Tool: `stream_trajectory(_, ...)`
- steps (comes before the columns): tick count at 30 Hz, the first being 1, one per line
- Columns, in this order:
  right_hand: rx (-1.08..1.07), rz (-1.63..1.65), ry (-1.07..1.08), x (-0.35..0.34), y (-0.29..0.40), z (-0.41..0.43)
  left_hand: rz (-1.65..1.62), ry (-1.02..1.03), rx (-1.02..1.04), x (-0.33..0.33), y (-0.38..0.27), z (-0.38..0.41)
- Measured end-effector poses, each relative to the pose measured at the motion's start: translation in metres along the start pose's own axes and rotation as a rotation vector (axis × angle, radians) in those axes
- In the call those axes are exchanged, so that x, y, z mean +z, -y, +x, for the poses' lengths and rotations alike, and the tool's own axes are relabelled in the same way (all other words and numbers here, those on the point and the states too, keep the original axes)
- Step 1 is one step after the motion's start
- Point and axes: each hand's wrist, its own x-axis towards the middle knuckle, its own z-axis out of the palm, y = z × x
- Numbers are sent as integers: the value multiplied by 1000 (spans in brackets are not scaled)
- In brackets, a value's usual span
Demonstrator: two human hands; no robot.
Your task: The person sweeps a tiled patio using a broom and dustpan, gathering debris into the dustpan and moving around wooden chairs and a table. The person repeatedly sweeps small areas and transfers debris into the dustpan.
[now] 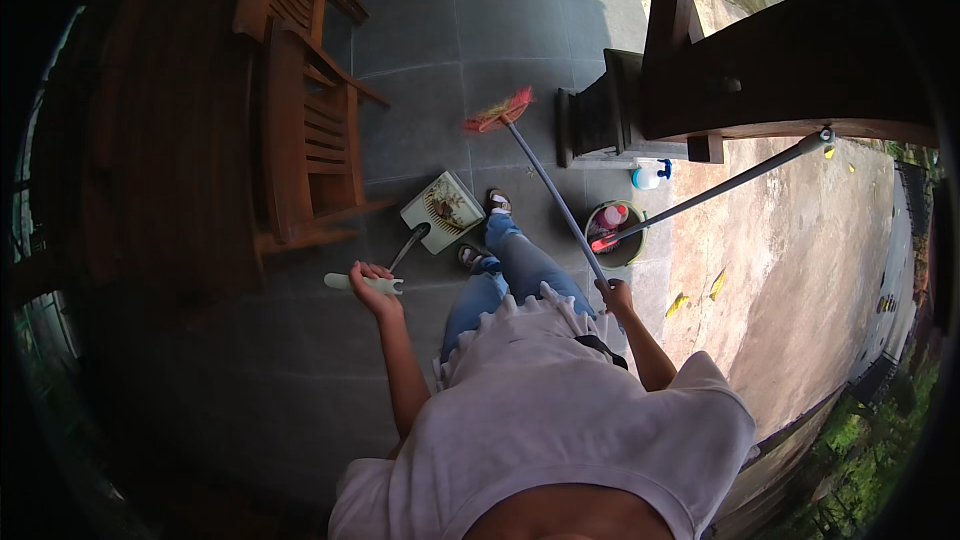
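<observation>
My left hand (374, 289) is closed around the pale handle of a long-handled dustpan (442, 211). Its white pan sits in front of my feet, with brown debris like dry leaves inside. In my right hand (616, 297) is the end of a grey broom handle. The broom head (501, 112), with red and yellow bristles, is out ahead beyond the dustpan and looks slightly blurred. A few small bits of debris (531, 172) lie on the grey tiled floor (409, 120) near the handle.
To the right stands a bucket (636, 251) holding a pink bottle (611, 216) and a leaning pole (720, 186). A spray bottle (646, 178) stands by the post base (600, 116). Wooden chairs (322, 142) line the left. Yellow leaves (677, 305) lie on the concrete (780, 262).
</observation>
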Motion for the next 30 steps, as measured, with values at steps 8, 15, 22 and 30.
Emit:
stream_trajectory(8,-279,27,-117,-8,242,206,12,14,5,38,-13,46)
stream_trajectory(15,22,264,134,11,308,250,51,5,-34,51,-14,52)
stream_trajectory(22,169,161,90,74,100,50,66,104,-81,56,-34,58)
stream_trajectory(30,265,266,69,91,20,-137,112,287,-179,37,-41,65)
